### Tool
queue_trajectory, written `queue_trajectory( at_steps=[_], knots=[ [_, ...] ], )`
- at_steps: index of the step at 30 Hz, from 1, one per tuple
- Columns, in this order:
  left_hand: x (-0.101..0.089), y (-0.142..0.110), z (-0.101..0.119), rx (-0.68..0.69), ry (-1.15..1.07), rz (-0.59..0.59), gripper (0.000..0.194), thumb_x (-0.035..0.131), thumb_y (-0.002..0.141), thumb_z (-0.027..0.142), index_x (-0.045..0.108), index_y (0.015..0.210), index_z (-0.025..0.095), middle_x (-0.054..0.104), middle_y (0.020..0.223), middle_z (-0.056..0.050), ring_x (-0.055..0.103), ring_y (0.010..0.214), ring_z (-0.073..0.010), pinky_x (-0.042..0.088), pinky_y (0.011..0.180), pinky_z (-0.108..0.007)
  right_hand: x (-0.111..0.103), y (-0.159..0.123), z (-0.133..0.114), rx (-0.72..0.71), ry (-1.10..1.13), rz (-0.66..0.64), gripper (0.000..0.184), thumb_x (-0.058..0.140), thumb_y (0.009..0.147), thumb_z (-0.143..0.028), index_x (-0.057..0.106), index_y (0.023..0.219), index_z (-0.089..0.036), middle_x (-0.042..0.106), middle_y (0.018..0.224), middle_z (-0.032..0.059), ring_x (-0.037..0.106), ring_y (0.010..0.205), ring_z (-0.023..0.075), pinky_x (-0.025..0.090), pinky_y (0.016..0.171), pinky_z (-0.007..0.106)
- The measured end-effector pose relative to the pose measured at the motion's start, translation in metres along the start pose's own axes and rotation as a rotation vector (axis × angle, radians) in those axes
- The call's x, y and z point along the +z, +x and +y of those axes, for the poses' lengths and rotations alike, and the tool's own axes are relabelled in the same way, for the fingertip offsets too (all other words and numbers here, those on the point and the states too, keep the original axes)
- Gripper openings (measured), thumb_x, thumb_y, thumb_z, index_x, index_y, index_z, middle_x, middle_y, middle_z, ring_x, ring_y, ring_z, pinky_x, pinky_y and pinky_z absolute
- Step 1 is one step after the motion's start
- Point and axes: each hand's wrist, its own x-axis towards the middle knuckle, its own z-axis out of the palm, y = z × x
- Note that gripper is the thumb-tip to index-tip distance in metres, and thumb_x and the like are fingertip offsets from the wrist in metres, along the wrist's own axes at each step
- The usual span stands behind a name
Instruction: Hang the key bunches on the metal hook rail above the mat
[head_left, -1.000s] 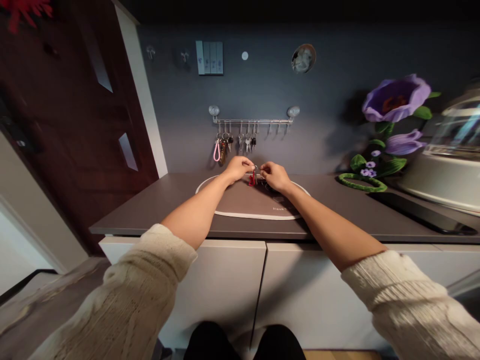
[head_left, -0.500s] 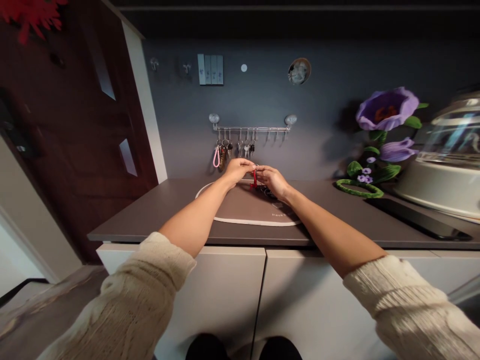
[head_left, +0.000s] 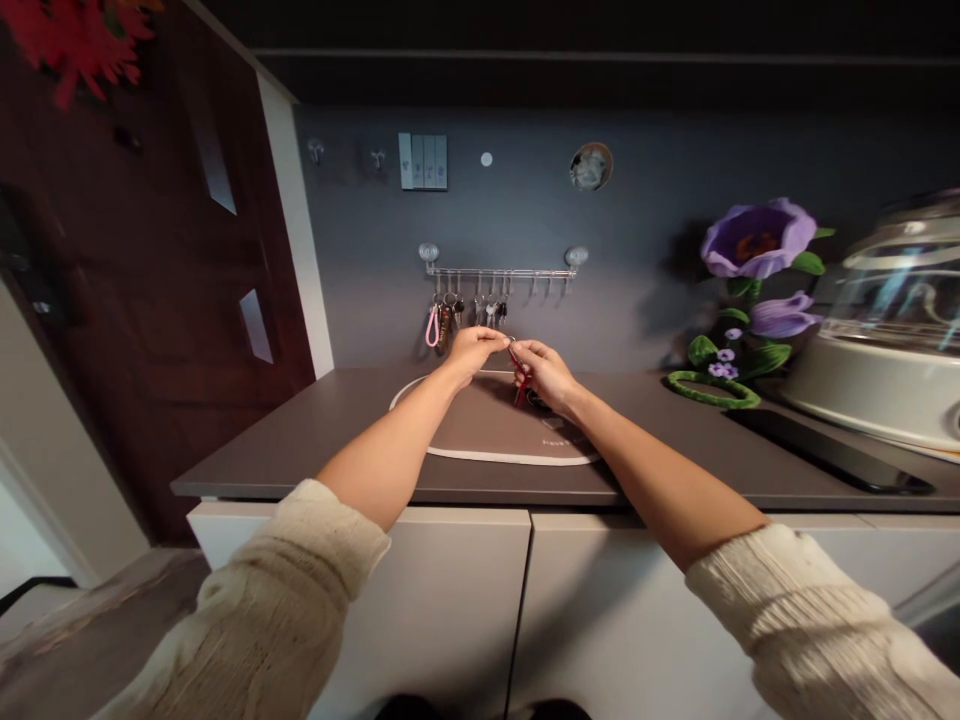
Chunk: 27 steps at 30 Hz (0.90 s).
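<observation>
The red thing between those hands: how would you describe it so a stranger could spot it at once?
Start at the dark countertop, find the white-edged mat on it, then the person's left hand and right hand above it. Between them dangles a small red strap, the only red item there, unlike the silver keys on the wall rail behind.

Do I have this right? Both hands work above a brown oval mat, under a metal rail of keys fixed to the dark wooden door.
Not the door: the head view shows the metal rail of keys fixed to the dark grey wall. The rest stands: the left hand and right hand work above the brown oval mat.
</observation>
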Motion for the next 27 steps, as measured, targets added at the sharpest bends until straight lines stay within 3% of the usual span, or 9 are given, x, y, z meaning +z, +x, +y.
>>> queue_trajectory(
  at_steps=[5,15,23,27],
  knots=[
    [0.0,0.0022,-0.0031,-0.016,-0.039,-0.002,0.01,0.065,0.063,0.018,0.067,0.072,0.014,0.069,0.077,-0.003,0.058,0.072,-0.0108,0.044,0.073,-0.026,-0.0025,0.0016,0.0017,-0.067,-0.07,0.002,0.033,0.066,0.064,-0.043,0.052,0.08,-0.018,0.054,0.061,-0.0049,0.035,0.039,0.0029,0.031,0.04,0.019],
    [0.0025,-0.0021,0.001,-0.025,-0.045,-0.017,0.008,0.064,0.063,0.017,0.066,0.07,0.014,0.068,0.073,-0.003,0.057,0.068,-0.0099,0.044,0.07,-0.024,-0.0016,-0.0029,-0.003,-0.129,-0.265,0.069,0.024,0.057,0.07,-0.043,0.053,0.074,-0.019,0.041,0.046,-0.0076,0.034,0.035,0.0053,0.025,0.034,0.019],
    [0.0031,0.003,-0.0053,-0.002,-0.056,-0.058,0.014,0.063,0.065,0.025,0.067,0.073,0.013,0.068,0.074,-0.003,0.055,0.065,-0.0094,0.041,0.06,-0.021,-0.002,-0.0011,-0.0005,-0.129,-0.201,0.104,0.019,0.057,0.07,-0.037,0.052,0.073,-0.019,0.047,0.054,-0.0056,0.033,0.035,0.0039,0.024,0.034,0.019],
    [0.0041,0.0037,-0.0049,-0.018,-0.082,-0.024,0.021,0.057,0.071,0.032,0.065,0.073,0.012,0.067,0.073,-0.005,0.052,0.059,-0.0078,0.037,0.052,-0.019,-0.0012,-0.0002,-0.0006,-0.13,-0.168,0.16,0.022,0.057,0.069,-0.038,0.054,0.074,-0.017,0.05,0.056,-0.0044,0.034,0.035,0.0041,0.024,0.033,0.019]
  ],
)
